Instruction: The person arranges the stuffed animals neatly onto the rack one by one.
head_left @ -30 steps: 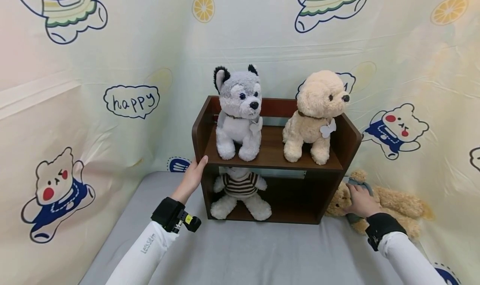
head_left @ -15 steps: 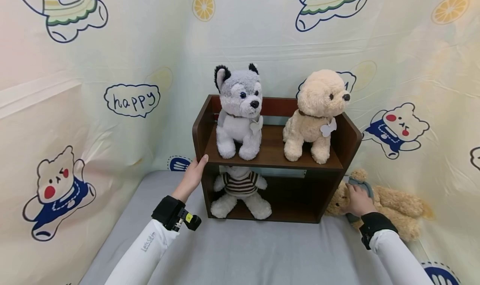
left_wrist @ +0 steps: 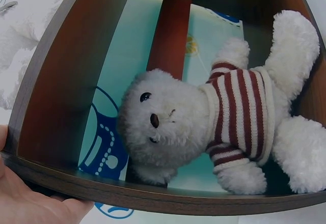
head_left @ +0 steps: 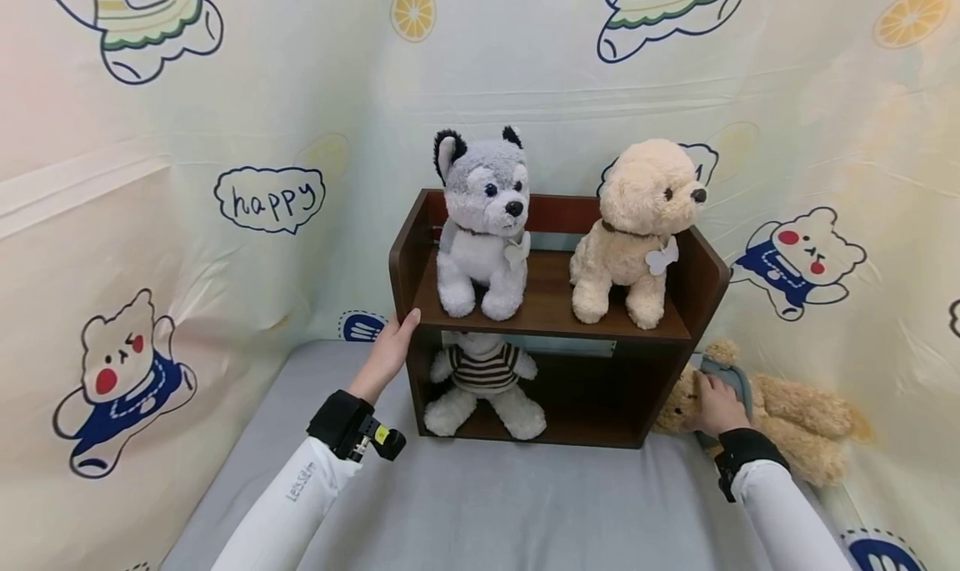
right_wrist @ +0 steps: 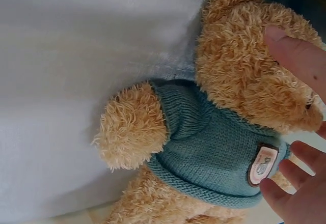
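My left hand (head_left: 385,356) holds the left side panel of a dark brown two-tier wooden shelf (head_left: 600,333), thumb at the front edge. In the right wrist view a tan teddy bear (right_wrist: 234,66) in a teal knitted sweater (right_wrist: 209,145) lies on its back. My right hand (head_left: 718,404) is over its head and neck, thumb over the head and the other fingers spread by the sweater's label (right_wrist: 263,165). A white teddy bear (left_wrist: 163,124) in a striped sweater (left_wrist: 242,114) sits in the lower compartment, on the left.
On the top tier sit a grey-and-white plush husky (head_left: 483,221) at left and a cream plush dog (head_left: 641,221) at right. Grey cloth (head_left: 480,504) covers the surface. A printed curtain (head_left: 300,71) hangs behind and at both sides.
My right hand has shifted slightly left and farther onto the tan bear's head and neck. The left hand keeps its place on the shelf. The head view has swung a little left.
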`<state>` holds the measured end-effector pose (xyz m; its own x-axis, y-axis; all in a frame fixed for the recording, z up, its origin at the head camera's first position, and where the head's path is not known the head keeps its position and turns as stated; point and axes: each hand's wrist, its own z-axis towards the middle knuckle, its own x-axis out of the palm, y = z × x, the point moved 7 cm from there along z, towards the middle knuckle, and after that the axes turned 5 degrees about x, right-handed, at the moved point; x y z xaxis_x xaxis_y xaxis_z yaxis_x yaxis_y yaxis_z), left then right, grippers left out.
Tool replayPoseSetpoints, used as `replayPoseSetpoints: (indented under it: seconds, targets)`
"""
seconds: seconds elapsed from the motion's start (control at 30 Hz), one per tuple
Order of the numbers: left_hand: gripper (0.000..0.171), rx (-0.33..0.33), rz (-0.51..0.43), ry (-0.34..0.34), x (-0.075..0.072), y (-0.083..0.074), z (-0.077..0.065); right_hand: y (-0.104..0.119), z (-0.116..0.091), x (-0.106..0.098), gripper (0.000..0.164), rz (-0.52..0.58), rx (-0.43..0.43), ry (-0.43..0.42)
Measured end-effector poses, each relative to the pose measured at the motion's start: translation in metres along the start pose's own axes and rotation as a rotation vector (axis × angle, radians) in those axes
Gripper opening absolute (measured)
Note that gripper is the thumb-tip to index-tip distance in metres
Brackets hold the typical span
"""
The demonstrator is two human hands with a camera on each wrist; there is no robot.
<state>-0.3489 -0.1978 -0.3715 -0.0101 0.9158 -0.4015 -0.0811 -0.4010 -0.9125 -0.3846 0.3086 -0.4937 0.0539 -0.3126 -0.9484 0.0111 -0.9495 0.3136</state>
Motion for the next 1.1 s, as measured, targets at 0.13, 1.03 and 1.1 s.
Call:
replayPoseSetpoints:
  seconds: [0.13,1.03,1.1]
  targets:
    - [0.068,0.002,-0.012,-0.003,0.000,0.000,0.000,-0.002,0.002,0.002,0.096,0.019,0.000,-0.011]
    - [0.069,0.003,-0.011,-0.007,0.000,0.001,0.001,0.000,0.010,0.024,0.068,-0.058,-0.183,-0.313]
    - [0.069,0.002,-0.009,-0.006,0.000,0.001,0.001,0.000,0.011,0.024,0.065,-0.062,-0.180,-0.323]
